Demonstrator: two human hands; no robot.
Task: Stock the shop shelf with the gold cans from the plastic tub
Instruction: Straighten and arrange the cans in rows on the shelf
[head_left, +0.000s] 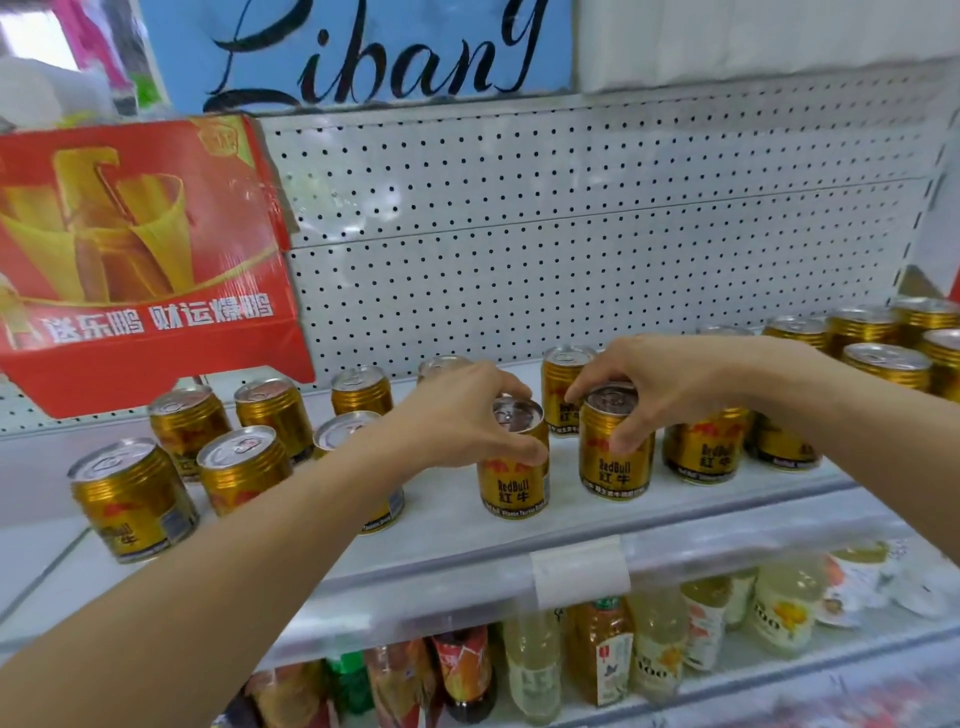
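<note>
Several gold cans stand upright on the white shop shelf. My left hand grips the top of one gold can near the shelf's middle, the can resting on the shelf. My right hand grips the rim of a second gold can just to its right, also standing on the shelf. More gold cans stand at the left and at the right. The plastic tub is out of view.
A red gift carton sits at the shelf's left rear, overhanging some cans. A white perforated back panel rises behind. A clear price-tag holder clips the shelf's front edge. Bottled drinks fill the shelf below.
</note>
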